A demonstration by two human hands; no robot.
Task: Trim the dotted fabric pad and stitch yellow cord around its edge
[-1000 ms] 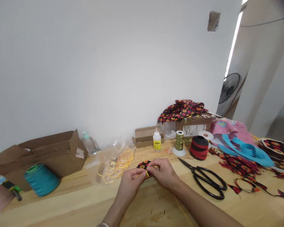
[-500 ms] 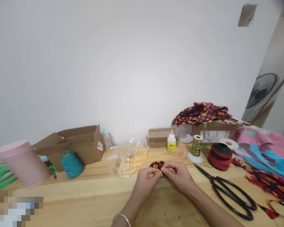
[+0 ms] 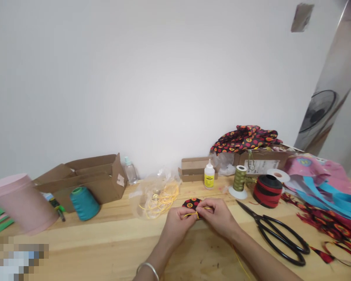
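Observation:
My left hand [image 3: 177, 225] and my right hand [image 3: 218, 216] meet over the wooden table [image 3: 105, 242], both pinched on a thin yellow cord [image 3: 193, 214]. The cord crosses a small piece of black fabric with red and orange dots [image 3: 192, 203] that sits just behind my fingertips. A length of the same cord trails back under my right forearm toward the front edge. A metal bangle is on my left wrist.
Black scissors [image 3: 277, 235] lie right of my hands. Behind them stand a glue bottle [image 3: 209, 176], an olive thread spool [image 3: 239, 178] and a red-black ribbon roll [image 3: 267, 190]. A bag of yellow cord [image 3: 158, 194], a teal cone [image 3: 83, 203], cardboard boxes [image 3: 87, 181] and a pink pot [image 3: 20, 203] are at left.
The view has swung left, bringing the pink pot and green sheets into sight. My hands keep the same pinch on the cord over the fabric piece.

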